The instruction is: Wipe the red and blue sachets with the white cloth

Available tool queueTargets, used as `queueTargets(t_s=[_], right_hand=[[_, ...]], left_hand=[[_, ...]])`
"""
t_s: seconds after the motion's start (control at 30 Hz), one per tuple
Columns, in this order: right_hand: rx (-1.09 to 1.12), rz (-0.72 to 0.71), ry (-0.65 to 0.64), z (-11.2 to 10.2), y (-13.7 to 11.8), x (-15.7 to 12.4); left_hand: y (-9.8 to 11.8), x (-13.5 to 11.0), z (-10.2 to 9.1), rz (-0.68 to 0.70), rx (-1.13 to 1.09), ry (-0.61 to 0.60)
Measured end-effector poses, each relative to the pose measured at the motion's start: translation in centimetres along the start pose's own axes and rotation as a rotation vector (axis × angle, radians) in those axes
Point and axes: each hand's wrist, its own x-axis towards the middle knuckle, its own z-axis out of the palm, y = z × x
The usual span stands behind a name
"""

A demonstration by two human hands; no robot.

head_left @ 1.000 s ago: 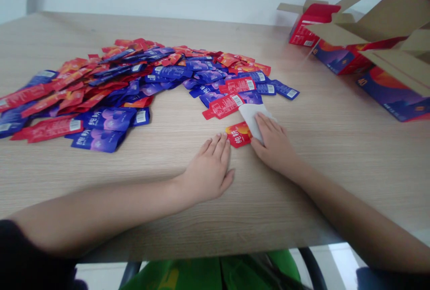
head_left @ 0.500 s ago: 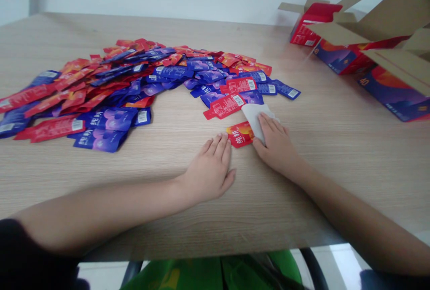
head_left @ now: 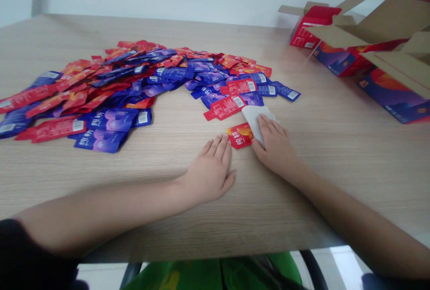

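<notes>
My left hand (head_left: 211, 171) lies flat on the wooden table (head_left: 336, 155), fingers stretched out, its fingertips just touching a small red packet (head_left: 239, 135). My right hand (head_left: 276, 145) rests flat on a white sheet (head_left: 253, 115) that partly covers the same red packet. A wide heap of red and purple packets (head_left: 134, 84) spreads across the table to the left and behind both hands.
Open cardboard boxes (head_left: 366, 43) with red and purple printing stand at the back right, flaps raised. A pale wall runs behind the table. Below the near table edge there is a green thing (head_left: 215, 276) and a dark chair frame.
</notes>
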Motion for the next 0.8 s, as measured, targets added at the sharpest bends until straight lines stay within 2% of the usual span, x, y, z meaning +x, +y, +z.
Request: queueTargets(t_s=[0.2, 0.27, 0.37, 0.43, 0.5, 0.6, 0.67, 0.73, 0.8], right_hand=[[0.052, -0.303, -0.039, -0.3, -3.3, -1.1], [0.064, -0.257, -0.054, -0.5, -2.6, -0.8], [0.043, -0.063, -0.042, -0.5, -0.5, -0.1], [0.031, -0.006, -0.022, -0.3, 0.0, 0.1], [0.034, -0.043, -0.009, -0.2, -0.7, -0.2], [0.077, -0.21, -0.04, -0.3, -3.0, -0.9], [0.108, -0.285, -0.071, -0.5, -3.7, -1.0], [0.105, -0.242, -0.074, -0.6, -3.0, -0.7], [0.077, -0.109, -0.044, -0.5, -1.5, -0.2]], left_hand=[[-0.1, 0.0, 0.0, -0.002, 0.006, 0.017], [-0.1, 0.0, 0.0, -0.001, 0.008, 0.015], [-0.1, 0.0, -0.1, 0.002, 0.01, 0.008], [0.0, 0.0, 0.0, 0.003, 0.011, 0.009], [0.0, 0.0, 0.0, -0.005, 0.011, 0.015], [0.0, 0.0, 0.0, -0.007, 0.003, 0.023], [-0.1, 0.0, -0.1, -0.004, -0.005, 0.02], [0.0, 0.1, -0.1, -0.001, -0.006, 0.013], [0.0, 0.1, -0.1, -0.003, 0.002, 0.005]])
